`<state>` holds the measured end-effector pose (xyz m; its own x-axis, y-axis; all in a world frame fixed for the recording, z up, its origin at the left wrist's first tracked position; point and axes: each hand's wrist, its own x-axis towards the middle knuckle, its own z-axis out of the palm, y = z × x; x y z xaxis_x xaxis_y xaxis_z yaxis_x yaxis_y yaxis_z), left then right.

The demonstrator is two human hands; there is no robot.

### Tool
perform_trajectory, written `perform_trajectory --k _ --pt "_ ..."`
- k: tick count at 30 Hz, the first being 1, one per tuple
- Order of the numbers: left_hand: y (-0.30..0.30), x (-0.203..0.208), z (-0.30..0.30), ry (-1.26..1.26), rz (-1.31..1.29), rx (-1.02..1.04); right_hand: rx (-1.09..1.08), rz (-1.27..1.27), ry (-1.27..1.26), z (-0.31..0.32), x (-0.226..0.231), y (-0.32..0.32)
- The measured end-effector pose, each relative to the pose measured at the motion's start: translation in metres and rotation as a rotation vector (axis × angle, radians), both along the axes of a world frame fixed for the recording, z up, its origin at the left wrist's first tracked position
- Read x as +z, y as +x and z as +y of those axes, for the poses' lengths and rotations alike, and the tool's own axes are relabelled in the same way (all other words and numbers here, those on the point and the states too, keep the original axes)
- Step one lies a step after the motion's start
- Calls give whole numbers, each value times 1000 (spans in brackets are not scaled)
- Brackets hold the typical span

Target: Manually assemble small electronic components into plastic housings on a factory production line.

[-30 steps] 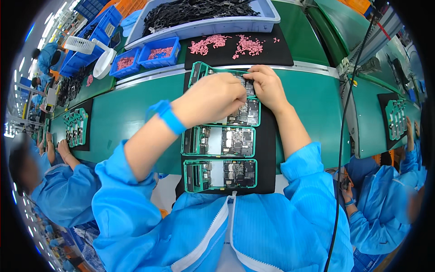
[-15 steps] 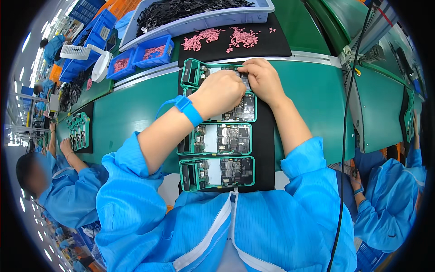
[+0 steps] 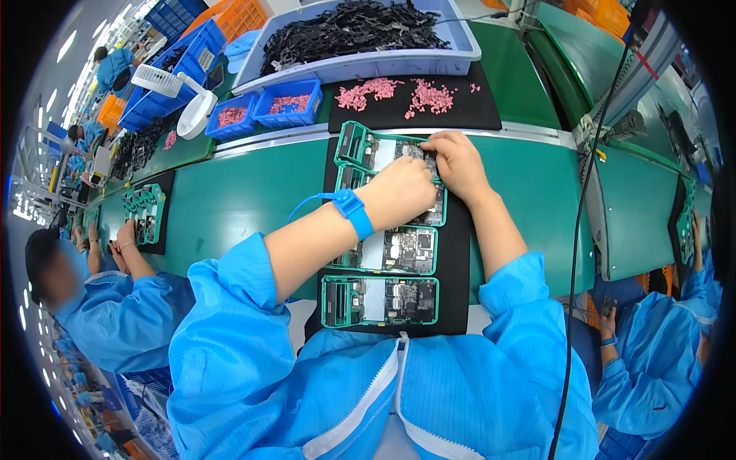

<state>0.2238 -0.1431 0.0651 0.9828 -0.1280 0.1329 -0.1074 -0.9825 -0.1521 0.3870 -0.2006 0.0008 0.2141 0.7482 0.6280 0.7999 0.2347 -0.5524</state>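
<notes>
Several green-framed phone housings with exposed circuit boards lie in a column on a black mat (image 3: 454, 307). At the far end, my right hand (image 3: 458, 165) has its fingers closed at the right corner of the top phone housing (image 3: 389, 151). My left hand (image 3: 399, 189) is curled with its fingertips down at that housing's right side, covering part of the second phone housing (image 3: 349, 179). Whatever sits between the fingertips is hidden. A blue wrist strap (image 3: 353, 215) circles my left wrist. Nearer me are a third phone housing (image 3: 410, 251) and the nearest phone housing (image 3: 414, 300).
Beyond the housings, small pink pieces (image 3: 431, 98) lie on a black pad. A large bin (image 3: 360, 69) holds black strips; small blue bins (image 3: 287, 103) hold pink pieces. A black cable (image 3: 575, 307) hangs at the right. Co-workers sit on both sides.
The view has shifted, so the bench appears lower and farther right. Both hands stay at the top phone housing, with little visible movement against it.
</notes>
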Motion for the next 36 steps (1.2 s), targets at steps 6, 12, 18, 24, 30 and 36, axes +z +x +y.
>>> perform_trajectory --k 6,12,18,24,30,36 --pt "-29 62 36 -402 61 90 -108 215 -92 17 14 29" --pt "-42 149 100 -525 -32 326 -189 -50 -319 77 24 56" --pt "23 108 166 -488 15 302 -298 -270 -472 116 12 50" --pt "94 -5 204 -461 67 219 -272 -406 -387 116 -6 52" --pt "134 -46 198 -318 32 329 -341 -409 -305 107 -21 66" --pt "146 -42 203 -421 64 370 -310 -375 -329 109 -28 79"
